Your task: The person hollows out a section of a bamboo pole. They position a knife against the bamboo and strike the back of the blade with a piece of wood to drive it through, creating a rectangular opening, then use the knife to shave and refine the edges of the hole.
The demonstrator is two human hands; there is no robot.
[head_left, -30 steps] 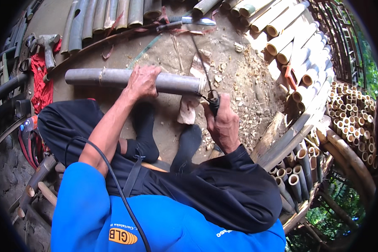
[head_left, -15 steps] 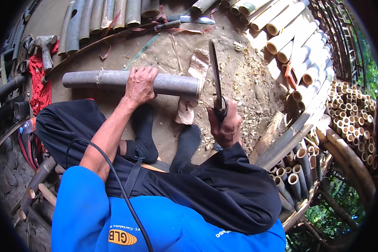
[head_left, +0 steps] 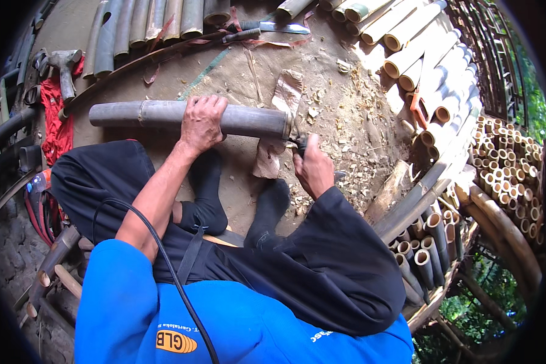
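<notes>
Where the loose black cloth trousers (head_left: 340,261) end, two feet in black socks (head_left: 268,209) stand just on the near side of the work. The bare right hand (head_left: 315,168) has its grip wrapped around the short black handle (head_left: 301,144) of a hand tool, at the right end of a grey-brown, cylindrical bamboo tube (head_left: 158,114). Since the tool's working end is barely discernible, contact with the rim cannot be confirmed. The tube lies crosswise before the person; the bare left hand (head_left: 204,121) clasps it from above near mid-length. Its right end crosses over a pale, rough wooden block (head_left: 287,91); whether it bears on it cannot be told.

Recommended practice: short, controlled strokes, edge directed away from feet and left hand, tube pinned against rolling.

Beyond lie scattered pale wood chips (head_left: 359,91); furthest, a knife with a bright metal blade (head_left: 285,28) and a row of grey bamboo stems (head_left: 174,24).
</notes>
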